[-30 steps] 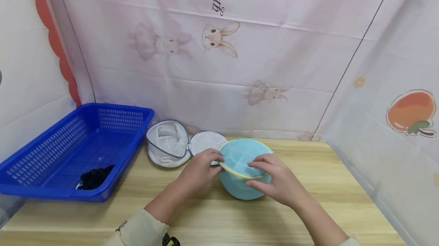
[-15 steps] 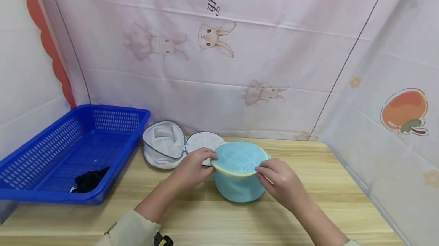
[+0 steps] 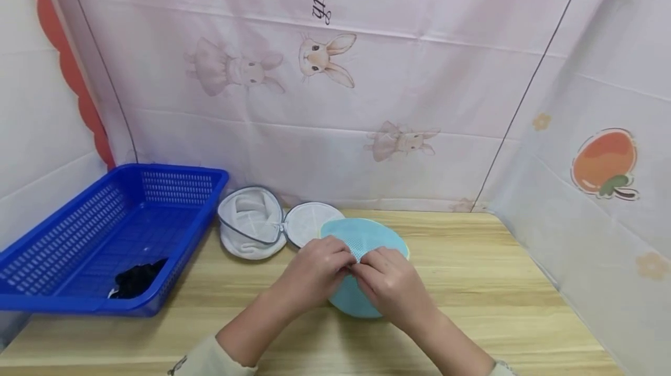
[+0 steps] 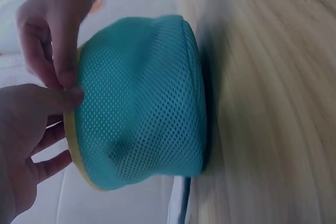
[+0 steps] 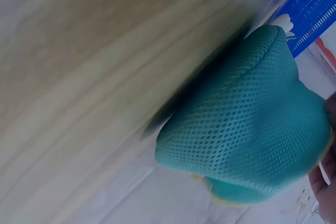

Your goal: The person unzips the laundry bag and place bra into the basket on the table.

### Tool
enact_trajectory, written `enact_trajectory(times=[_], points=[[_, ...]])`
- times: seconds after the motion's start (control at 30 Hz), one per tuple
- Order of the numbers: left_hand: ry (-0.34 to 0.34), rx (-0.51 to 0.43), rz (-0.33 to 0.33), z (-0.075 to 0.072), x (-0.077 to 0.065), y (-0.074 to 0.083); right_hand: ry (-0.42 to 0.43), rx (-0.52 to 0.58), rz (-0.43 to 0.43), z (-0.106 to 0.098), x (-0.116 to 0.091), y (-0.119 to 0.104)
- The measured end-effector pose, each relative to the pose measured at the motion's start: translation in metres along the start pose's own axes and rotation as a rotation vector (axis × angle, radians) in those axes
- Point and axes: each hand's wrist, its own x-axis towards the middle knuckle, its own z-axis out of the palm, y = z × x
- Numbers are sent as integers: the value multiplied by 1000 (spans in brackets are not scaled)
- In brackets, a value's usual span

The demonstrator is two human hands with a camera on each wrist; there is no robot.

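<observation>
A round teal mesh laundry bag (image 3: 381, 237) with a yellow-trimmed rim stands upright on the wooden table. My left hand (image 3: 317, 271) and right hand (image 3: 395, 288) meet at the near side of its rim, each pinching the edge between thumb and fingers. In the left wrist view, the thumb of my left hand (image 4: 23, 135) lies over the yellow trim, right by the fingertips of the other hand. The bag's side wall (image 5: 241, 124) bulges and creases in the right wrist view. What the fingertips pinch is mostly hidden behind the hands in the head view.
Behind and left of the teal bag lies a white mesh bag (image 3: 250, 219), its round lid (image 3: 313, 222) folded out flat. A blue plastic basket (image 3: 209, 219) stands at the left with a black cloth item (image 3: 137, 279) inside. A printed fabric wall (image 3: 409, 91) closes off the back.
My hands have come from opposite sides of the teal bag's rim to meet at its near middle. The lid earlier sat tilted, then lay level over the bag.
</observation>
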Motion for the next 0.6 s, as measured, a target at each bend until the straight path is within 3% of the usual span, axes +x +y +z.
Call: enact_trajectory(times=[0.13,0.3,0.47,0.6], points=[[-14,-51,-40,-5,-6,-10,-111,85,97,-8,-4,6],[-44,-209,-109,-15,-12,-25,-247,203,261,-21,-16,22],[-15,-355,-155,-17,-22,-39,-338,395,444,-31,-25,30],[20,-446,-202,-16,-30,-48,-373,420,574,-34,-27,35]])
